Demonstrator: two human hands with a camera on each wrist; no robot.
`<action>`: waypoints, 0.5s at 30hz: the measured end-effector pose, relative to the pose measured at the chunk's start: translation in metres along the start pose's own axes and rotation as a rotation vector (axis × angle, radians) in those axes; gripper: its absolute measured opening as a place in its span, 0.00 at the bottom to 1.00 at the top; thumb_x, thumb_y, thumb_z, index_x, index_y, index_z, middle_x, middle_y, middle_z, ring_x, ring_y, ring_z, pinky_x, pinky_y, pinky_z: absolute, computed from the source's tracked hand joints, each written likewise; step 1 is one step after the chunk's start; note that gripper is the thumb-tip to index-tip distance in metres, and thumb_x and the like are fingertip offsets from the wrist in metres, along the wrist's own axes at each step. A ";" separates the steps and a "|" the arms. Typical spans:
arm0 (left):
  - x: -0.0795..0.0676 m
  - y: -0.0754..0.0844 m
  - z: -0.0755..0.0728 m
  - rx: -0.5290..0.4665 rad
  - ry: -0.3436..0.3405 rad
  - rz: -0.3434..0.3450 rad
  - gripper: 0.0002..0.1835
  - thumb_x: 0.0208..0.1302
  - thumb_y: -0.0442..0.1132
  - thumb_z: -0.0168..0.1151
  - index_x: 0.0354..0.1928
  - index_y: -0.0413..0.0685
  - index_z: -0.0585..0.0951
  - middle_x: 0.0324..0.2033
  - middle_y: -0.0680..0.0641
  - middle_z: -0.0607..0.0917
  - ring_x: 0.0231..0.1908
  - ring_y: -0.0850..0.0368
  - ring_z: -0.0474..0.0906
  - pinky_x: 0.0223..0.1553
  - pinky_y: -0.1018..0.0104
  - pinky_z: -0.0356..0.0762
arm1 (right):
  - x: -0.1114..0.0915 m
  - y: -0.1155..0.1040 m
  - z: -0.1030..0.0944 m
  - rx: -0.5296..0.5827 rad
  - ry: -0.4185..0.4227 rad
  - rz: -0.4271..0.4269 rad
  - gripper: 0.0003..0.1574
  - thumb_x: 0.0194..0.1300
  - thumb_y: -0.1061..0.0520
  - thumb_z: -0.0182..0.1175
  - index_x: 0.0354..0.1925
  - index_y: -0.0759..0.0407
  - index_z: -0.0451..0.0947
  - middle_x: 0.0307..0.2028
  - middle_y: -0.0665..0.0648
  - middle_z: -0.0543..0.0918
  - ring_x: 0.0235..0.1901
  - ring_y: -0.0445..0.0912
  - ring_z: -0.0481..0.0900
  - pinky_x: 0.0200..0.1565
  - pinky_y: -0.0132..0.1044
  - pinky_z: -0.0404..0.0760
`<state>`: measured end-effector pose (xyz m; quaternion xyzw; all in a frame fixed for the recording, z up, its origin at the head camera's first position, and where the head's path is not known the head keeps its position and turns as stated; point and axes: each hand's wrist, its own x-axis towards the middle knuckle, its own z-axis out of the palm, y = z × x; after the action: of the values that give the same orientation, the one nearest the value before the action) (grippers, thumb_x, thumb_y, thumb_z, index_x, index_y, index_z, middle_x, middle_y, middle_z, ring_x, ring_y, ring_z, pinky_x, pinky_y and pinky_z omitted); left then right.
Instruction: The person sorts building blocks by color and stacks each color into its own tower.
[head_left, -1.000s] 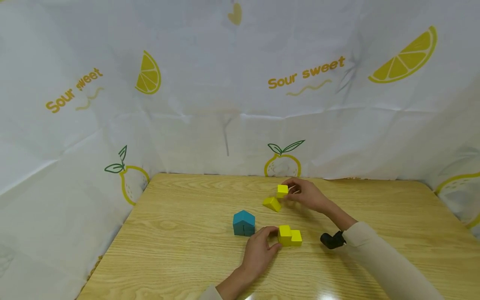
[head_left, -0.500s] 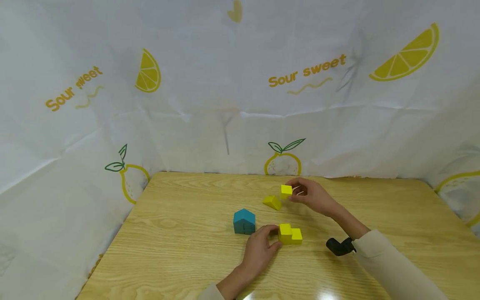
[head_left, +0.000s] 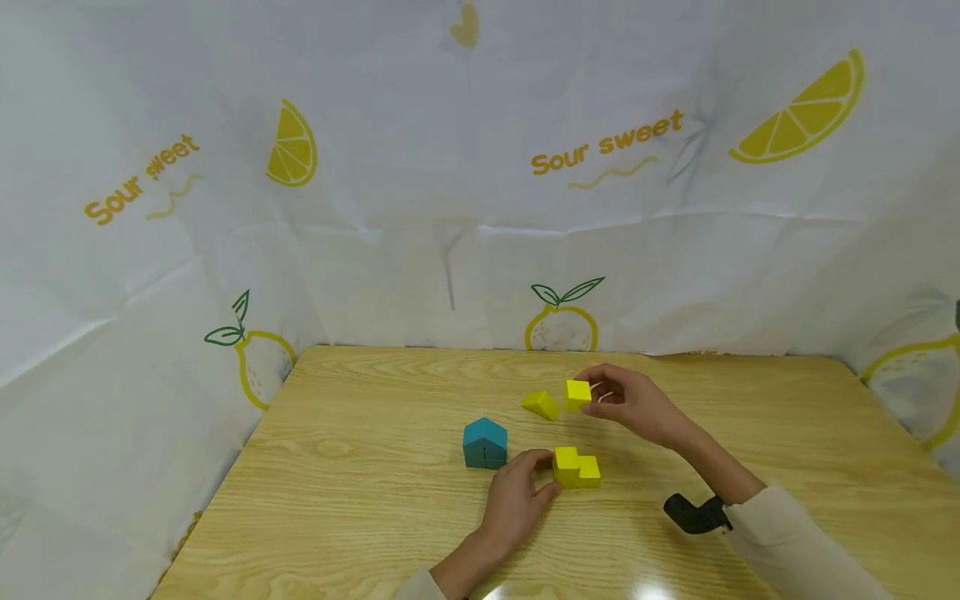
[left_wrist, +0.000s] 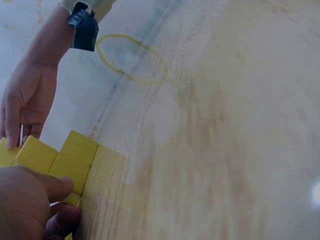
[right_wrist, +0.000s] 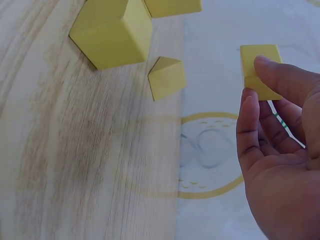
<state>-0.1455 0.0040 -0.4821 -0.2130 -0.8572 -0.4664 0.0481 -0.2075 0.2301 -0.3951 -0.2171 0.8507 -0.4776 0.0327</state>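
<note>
Between its thumb and fingers my right hand [head_left: 637, 407] holds a small yellow block [head_left: 577, 396], raised over the far part of the table. The right wrist view shows the thumb across the block's face [right_wrist: 260, 82] and fingers behind it. A yellow triangular block [head_left: 542, 405] lies just left of it on the table. Nearer to me stands a taller yellow block [head_left: 567, 468] with a lower yellow block [head_left: 589, 472] against its right side. My left hand [head_left: 513, 504] grips the taller one from the left, with thumb and fingers bent around it [left_wrist: 70, 165].
A blue house-shaped group of blocks [head_left: 485, 444] stands left of the yellow pair, close to the left fingers. All of it rests on a wooden table [head_left: 360, 500]. White lemon-print cloth [head_left: 405, 283] hangs behind. A black device [head_left: 696, 515] sticks out from the right wrist.
My right hand has carried its yellow block rightward and slightly nearer to me, away from the triangular block. The left hand and the blocks beside it have stayed in place.
</note>
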 end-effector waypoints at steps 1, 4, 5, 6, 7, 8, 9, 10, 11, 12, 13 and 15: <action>0.000 0.000 0.000 -0.004 0.000 -0.003 0.20 0.57 0.35 0.70 0.52 0.43 0.79 0.47 0.48 0.82 0.19 0.72 0.63 0.23 0.76 0.67 | -0.002 -0.001 0.000 -0.003 -0.001 -0.002 0.24 0.63 0.55 0.65 0.55 0.59 0.74 0.45 0.56 0.77 0.42 0.50 0.76 0.41 0.35 0.79; -0.001 0.000 0.000 -0.011 -0.005 -0.010 0.20 0.57 0.35 0.69 0.53 0.43 0.79 0.47 0.48 0.82 0.19 0.72 0.63 0.21 0.76 0.67 | -0.007 -0.005 0.001 -0.009 0.001 -0.009 0.23 0.62 0.56 0.65 0.55 0.58 0.74 0.45 0.55 0.77 0.42 0.50 0.76 0.42 0.35 0.79; -0.001 0.001 0.000 -0.011 -0.005 -0.011 0.20 0.57 0.35 0.69 0.53 0.43 0.79 0.47 0.48 0.82 0.19 0.72 0.63 0.21 0.76 0.67 | -0.009 -0.006 0.001 -0.014 0.004 -0.011 0.24 0.62 0.56 0.65 0.55 0.58 0.74 0.45 0.55 0.77 0.42 0.49 0.76 0.41 0.35 0.79; -0.001 0.001 0.000 -0.011 -0.005 -0.011 0.20 0.57 0.35 0.69 0.53 0.43 0.79 0.47 0.48 0.82 0.19 0.72 0.63 0.21 0.76 0.67 | -0.012 -0.007 0.001 -0.016 0.006 -0.014 0.24 0.62 0.56 0.65 0.55 0.58 0.74 0.45 0.55 0.77 0.42 0.49 0.76 0.41 0.35 0.79; -0.001 0.000 0.000 -0.010 -0.004 -0.010 0.20 0.57 0.35 0.69 0.53 0.43 0.79 0.47 0.48 0.82 0.19 0.72 0.63 0.21 0.76 0.67 | -0.014 -0.007 0.001 -0.019 0.010 -0.017 0.24 0.62 0.55 0.65 0.56 0.58 0.74 0.44 0.55 0.77 0.42 0.49 0.76 0.41 0.35 0.79; -0.001 0.000 0.000 -0.008 -0.003 -0.008 0.20 0.57 0.35 0.69 0.53 0.43 0.79 0.47 0.48 0.82 0.19 0.72 0.63 0.21 0.76 0.67 | -0.016 -0.007 0.002 -0.021 0.014 -0.018 0.24 0.63 0.55 0.65 0.56 0.58 0.74 0.44 0.55 0.77 0.41 0.49 0.77 0.41 0.35 0.79; -0.001 0.000 0.000 -0.008 -0.002 -0.007 0.20 0.57 0.35 0.70 0.53 0.43 0.79 0.47 0.48 0.82 0.19 0.72 0.63 0.21 0.76 0.67 | -0.017 -0.007 0.002 -0.023 0.019 -0.018 0.24 0.62 0.55 0.65 0.55 0.58 0.74 0.43 0.55 0.78 0.41 0.48 0.77 0.41 0.35 0.79; -0.001 0.000 0.000 -0.007 0.000 -0.007 0.20 0.57 0.35 0.70 0.53 0.44 0.79 0.46 0.48 0.82 0.19 0.72 0.63 0.21 0.76 0.67 | -0.019 -0.006 0.003 -0.025 0.023 -0.020 0.24 0.62 0.55 0.65 0.55 0.58 0.74 0.43 0.54 0.78 0.41 0.48 0.77 0.41 0.35 0.79; -0.001 0.000 0.000 -0.006 0.001 -0.006 0.20 0.57 0.35 0.70 0.52 0.44 0.79 0.46 0.48 0.82 0.19 0.72 0.63 0.21 0.76 0.67 | -0.021 -0.006 0.003 -0.029 0.024 -0.023 0.24 0.62 0.55 0.65 0.55 0.58 0.74 0.42 0.54 0.78 0.41 0.48 0.77 0.41 0.35 0.79; -0.001 0.000 0.000 -0.004 0.003 -0.005 0.20 0.57 0.35 0.70 0.52 0.44 0.79 0.46 0.48 0.82 0.19 0.72 0.63 0.22 0.76 0.67 | -0.023 -0.005 0.004 -0.031 0.024 -0.026 0.23 0.63 0.55 0.65 0.55 0.58 0.74 0.42 0.54 0.78 0.40 0.47 0.77 0.40 0.35 0.79; -0.001 0.000 0.000 -0.002 0.005 -0.005 0.20 0.57 0.35 0.70 0.52 0.44 0.79 0.46 0.48 0.82 0.19 0.72 0.63 0.22 0.76 0.67 | -0.025 -0.005 0.005 -0.031 0.025 -0.023 0.23 0.62 0.54 0.65 0.55 0.57 0.75 0.41 0.54 0.78 0.40 0.47 0.77 0.40 0.35 0.79; -0.001 0.001 0.000 -0.003 0.007 -0.006 0.20 0.57 0.35 0.70 0.52 0.44 0.79 0.46 0.48 0.82 0.19 0.72 0.63 0.22 0.76 0.67 | -0.028 -0.005 0.006 -0.029 0.027 -0.016 0.23 0.62 0.54 0.66 0.54 0.57 0.75 0.41 0.54 0.78 0.39 0.47 0.77 0.40 0.35 0.79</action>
<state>-0.1444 0.0041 -0.4820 -0.2091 -0.8570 -0.4684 0.0493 -0.1789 0.2345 -0.3986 -0.2181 0.8560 -0.4686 0.0142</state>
